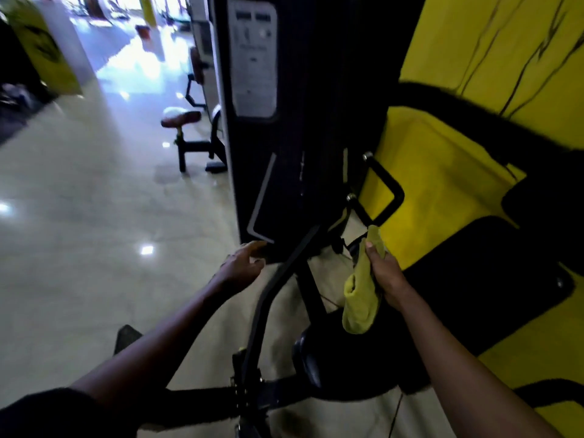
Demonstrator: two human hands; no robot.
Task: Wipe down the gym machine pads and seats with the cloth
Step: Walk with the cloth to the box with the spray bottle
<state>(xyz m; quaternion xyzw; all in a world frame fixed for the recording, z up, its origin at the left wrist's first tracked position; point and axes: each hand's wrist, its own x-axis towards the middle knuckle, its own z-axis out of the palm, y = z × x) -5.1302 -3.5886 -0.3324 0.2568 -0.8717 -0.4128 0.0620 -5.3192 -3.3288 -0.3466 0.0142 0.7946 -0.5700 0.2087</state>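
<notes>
Glossy pale floor [79, 232] flanks a black machine tower [309, 90]; my right grip [384, 273] clamps limp yellow cloth [360, 301], left grip [241, 263] apart.

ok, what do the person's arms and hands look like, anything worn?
The left hand and right hand are bare: no gloves, rings or watch visible. A black fabric sleeve covers the left arm above the elbow; both forearms are uncovered. No right sleeve in frame.

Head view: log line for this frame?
left hand: open, by black shroud | right hand: grips yellow cloth, end hanging
</notes>
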